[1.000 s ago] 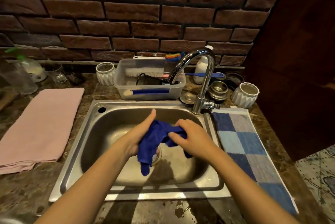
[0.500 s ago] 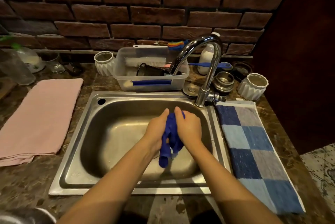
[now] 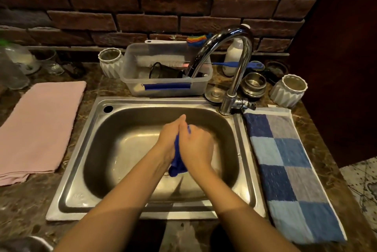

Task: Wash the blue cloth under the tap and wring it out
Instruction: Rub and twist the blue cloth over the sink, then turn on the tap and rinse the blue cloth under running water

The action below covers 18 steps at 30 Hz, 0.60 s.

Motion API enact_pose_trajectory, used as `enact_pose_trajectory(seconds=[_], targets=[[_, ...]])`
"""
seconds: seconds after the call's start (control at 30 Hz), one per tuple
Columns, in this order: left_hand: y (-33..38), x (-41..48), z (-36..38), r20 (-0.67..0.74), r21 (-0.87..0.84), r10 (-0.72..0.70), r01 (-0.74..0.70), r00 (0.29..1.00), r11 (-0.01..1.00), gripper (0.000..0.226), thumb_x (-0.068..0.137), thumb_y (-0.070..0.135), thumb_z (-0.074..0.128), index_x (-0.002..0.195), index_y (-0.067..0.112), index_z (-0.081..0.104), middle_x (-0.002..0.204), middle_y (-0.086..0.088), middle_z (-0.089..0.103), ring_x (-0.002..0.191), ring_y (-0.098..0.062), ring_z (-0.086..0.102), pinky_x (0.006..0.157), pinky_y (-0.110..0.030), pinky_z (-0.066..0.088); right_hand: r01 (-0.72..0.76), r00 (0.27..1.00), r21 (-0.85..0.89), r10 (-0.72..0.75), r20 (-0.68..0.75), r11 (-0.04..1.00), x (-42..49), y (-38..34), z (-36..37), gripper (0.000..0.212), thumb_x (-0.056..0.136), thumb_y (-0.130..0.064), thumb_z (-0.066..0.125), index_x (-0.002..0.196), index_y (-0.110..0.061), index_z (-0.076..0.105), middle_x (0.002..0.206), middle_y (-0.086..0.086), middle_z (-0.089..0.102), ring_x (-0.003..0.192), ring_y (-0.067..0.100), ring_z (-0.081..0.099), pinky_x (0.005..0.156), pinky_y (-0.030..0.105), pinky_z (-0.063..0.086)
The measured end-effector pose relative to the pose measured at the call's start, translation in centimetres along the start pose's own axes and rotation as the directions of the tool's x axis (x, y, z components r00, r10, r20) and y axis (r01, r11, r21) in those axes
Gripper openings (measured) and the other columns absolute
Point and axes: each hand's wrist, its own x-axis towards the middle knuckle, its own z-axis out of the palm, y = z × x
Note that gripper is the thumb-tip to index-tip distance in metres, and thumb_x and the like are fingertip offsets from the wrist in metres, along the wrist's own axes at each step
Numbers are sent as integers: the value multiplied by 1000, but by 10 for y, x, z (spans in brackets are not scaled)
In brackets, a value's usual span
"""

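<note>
The blue cloth [image 3: 177,165] is bunched into a narrow roll and pressed between my two palms over the steel sink [image 3: 85,149]. My left hand [image 3: 170,139] lies flat against its left side, fingers pointing away from me. My right hand [image 3: 196,146] presses on its right side and is slightly blurred. Only a thin strip of cloth and a lump below the wrists show. The chrome tap [image 3: 234,72] rises at the sink's back right; its spout points back over the plastic tub, and I see no water running.
A pink towel [image 3: 38,127] lies left of the sink and a blue checked towel [image 3: 289,172] lies to its right. Behind the sink stand a clear plastic tub [image 3: 169,88] with brushes, white ribbed cups [image 3: 288,93], small metal bowls [image 3: 254,84] and a white bottle [image 3: 233,58].
My hands have closed flat together around the cloth, which hung loose and spread a second ago. The cloth is now squeezed into a tight roll, with far less of it showing.
</note>
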Motion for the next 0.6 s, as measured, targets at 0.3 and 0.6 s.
enact_pose_trajectory(seconds=[0.3, 0.6], targets=[[-24, -3, 20, 153, -99, -112, 128, 982, 987, 24, 93, 21, 53, 73, 10, 59, 50, -1, 61, 45, -11, 58, 45, -19, 49, -132, 986, 133, 143, -81, 982, 75, 44, -2, 43, 94, -32, 41, 58, -14, 55, 65, 3, 54, 66, 21, 51, 65, 29, 34], [-12, 15, 2, 557, -172, -197, 344, 807, 923, 36, 80, 43, 58, 68, 10, 64, 44, 0, 49, 28, -8, 38, 31, -14, 28, -239, 969, 348, 199, 149, 906, 89, 103, -18, 47, 96, -49, 29, 94, -12, 59, 79, 4, 62, 70, 12, 55, 62, 27, 39]])
